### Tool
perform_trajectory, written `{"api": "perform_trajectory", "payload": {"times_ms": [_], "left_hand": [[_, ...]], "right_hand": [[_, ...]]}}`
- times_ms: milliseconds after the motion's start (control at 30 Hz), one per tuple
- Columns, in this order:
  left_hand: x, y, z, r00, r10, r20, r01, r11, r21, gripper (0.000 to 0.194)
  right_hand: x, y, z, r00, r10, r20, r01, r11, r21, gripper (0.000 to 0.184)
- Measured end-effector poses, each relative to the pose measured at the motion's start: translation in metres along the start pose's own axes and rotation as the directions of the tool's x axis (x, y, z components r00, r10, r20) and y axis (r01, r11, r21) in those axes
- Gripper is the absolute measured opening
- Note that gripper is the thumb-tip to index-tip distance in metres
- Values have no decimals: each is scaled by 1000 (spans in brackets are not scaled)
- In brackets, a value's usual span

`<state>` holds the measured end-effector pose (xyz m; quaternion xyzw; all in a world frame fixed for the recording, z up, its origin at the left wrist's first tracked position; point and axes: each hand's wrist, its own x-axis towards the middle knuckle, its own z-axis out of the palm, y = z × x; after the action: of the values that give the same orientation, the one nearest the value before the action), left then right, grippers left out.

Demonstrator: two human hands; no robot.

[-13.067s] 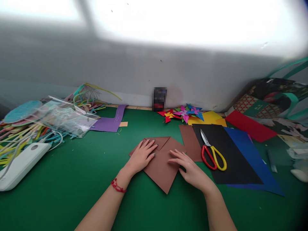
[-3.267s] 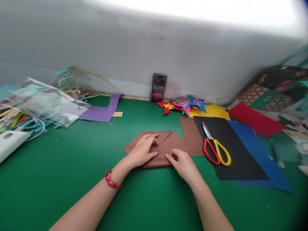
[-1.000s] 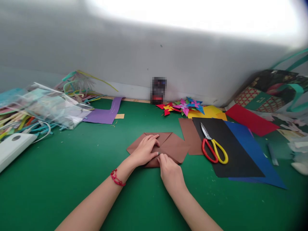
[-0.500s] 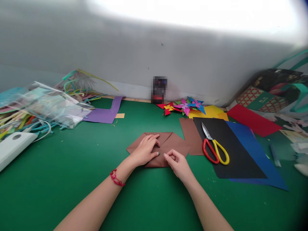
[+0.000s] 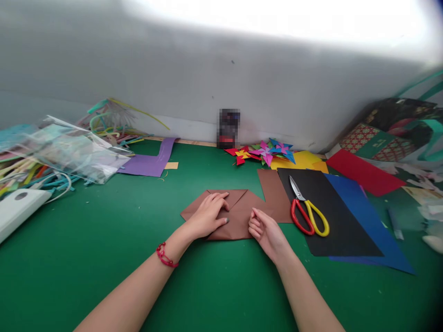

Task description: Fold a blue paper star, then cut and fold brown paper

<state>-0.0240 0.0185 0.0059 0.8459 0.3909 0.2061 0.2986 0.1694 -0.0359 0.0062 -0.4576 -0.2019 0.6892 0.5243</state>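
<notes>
A folded brown paper lies on the green table in front of me. My left hand rests flat on its left half, fingers stretched out and pressing it down. My right hand sits at the paper's right lower edge with its fingers curled together in a pinch against the fold. Whether it grips the paper's edge I cannot make out.
Red-and-yellow scissors lie on a black sheet, over a blue sheet, beside a brown offcut. Paper pinwheels, yellow and red sheets are behind. A plastic bag, coloured strips and a white device fill the left.
My right hand has slid rightward along the paper's lower fold, from near the left hand to the right edge. The left hand has stayed pressed on the paper.
</notes>
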Motion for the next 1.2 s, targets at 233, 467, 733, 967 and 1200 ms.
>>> {"api": "perform_trajectory", "payload": {"times_ms": [233, 467, 733, 967, 1200], "left_hand": [[0, -2, 1, 1000, 7, 8, -7, 1000, 11, 24], [0, -2, 1, 999, 32, 5, -32, 999, 33, 23], [0, -3, 0, 1000, 30, 4, -31, 999, 24, 23], [1, -3, 1, 999, 32, 8, -32, 999, 18, 23], [0, -3, 1, 999, 36, 5, -36, 999, 27, 23]], "right_hand": [[-8, 15, 17, 968, -250, 9, 205, 772, -602, 30], [-24, 42, 42, 794, -519, 315, 267, -167, -949, 18], [-22, 48, 42, 802, -499, 330, 145, -374, -916, 16], [-24, 51, 39, 780, -454, 431, 199, -473, -858, 17], [-24, 55, 42, 803, -437, 406, 141, -522, -841, 13]]}}
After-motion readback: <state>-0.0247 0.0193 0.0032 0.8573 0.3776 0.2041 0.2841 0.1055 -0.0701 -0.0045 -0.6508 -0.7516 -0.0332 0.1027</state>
